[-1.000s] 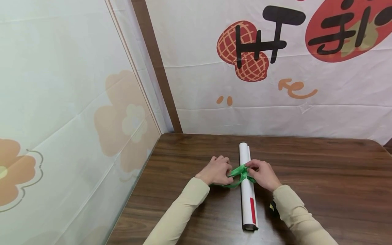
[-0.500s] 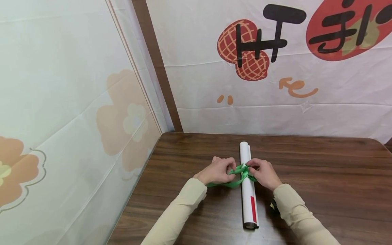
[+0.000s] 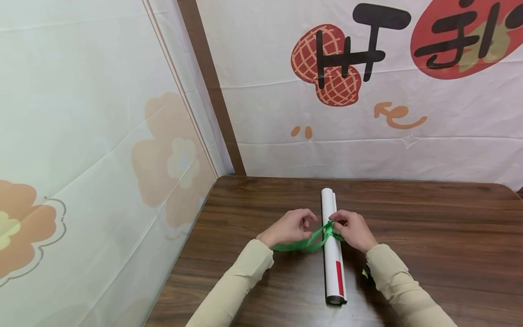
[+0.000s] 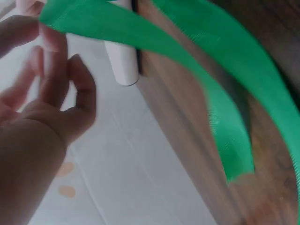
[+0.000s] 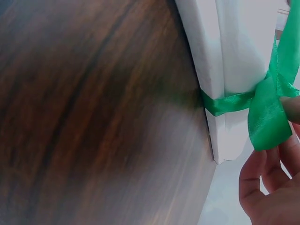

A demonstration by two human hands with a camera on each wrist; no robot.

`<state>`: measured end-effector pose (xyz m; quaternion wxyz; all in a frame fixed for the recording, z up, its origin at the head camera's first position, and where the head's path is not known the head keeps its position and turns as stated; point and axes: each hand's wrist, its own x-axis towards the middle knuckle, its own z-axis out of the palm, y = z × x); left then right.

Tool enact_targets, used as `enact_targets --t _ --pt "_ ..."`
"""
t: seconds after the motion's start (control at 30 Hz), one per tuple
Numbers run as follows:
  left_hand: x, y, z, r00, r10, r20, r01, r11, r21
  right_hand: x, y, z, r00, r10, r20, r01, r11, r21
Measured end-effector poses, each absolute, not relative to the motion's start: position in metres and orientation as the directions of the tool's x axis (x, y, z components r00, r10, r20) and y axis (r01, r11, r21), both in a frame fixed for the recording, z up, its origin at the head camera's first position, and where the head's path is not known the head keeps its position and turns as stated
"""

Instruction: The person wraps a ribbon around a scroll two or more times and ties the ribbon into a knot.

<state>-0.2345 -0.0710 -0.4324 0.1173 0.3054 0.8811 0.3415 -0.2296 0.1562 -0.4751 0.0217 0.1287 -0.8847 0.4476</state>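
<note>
A long white paper roll (image 3: pixel 334 268) with a red mark lies on the table, its near end dark. Green ribbon (image 3: pixel 328 230) is wrapped round its middle, with a loop and tails at the crossing. My right hand (image 3: pixel 354 230) pinches this ribbon above the roll; the right wrist view shows the folded ribbon loop (image 5: pixel 268 119) at its fingertips. Left of the roll, my left hand (image 3: pixel 290 227) has bent fingers, thumb and index apart. Ribbon tails (image 4: pixel 225 117) hang beside it in the left wrist view, one ending free. Whether the left thumb touches ribbon is hard to tell.
The brown wooden table (image 3: pixel 441 236) reaches back to a printed fabric wall (image 3: pixel 261 113). Another fabric wall (image 3: pixel 98 190) runs along the left edge. A small dark object with a yellow patch (image 3: pixel 365 273) lies partly hidden by the right sleeve.
My left hand has let go of the green ribbon and its fingers have spread. The ribbon strands now hang lower left of the roll. My right hand keeps its pinch.
</note>
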Motion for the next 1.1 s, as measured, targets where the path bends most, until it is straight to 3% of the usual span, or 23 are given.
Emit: enact_targets --t 0.27,0.47,1.1 --pt "-0.232 -0.071 -0.442 -0.760 0.631 -0.153 0.424 0.661 0.619 -0.229 0.158 -0.476 -0.963 -0.213 0.164 -0.258 0.565 -0.784" --pt "-0.225 -0.074 -0.436 -0.732 0.659 -0.172 0.481 0.679 0.554 -0.229 0.158 -0.476 -0.962 -0.213 0.171 -0.264 0.568 -0.779" --pt "-0.192 -0.067 -0.408 -0.772 0.591 -0.234 0.518 0.798 0.307 -0.232 0.158 -0.479 -0.966 -0.179 0.188 -0.258 0.590 -0.765"
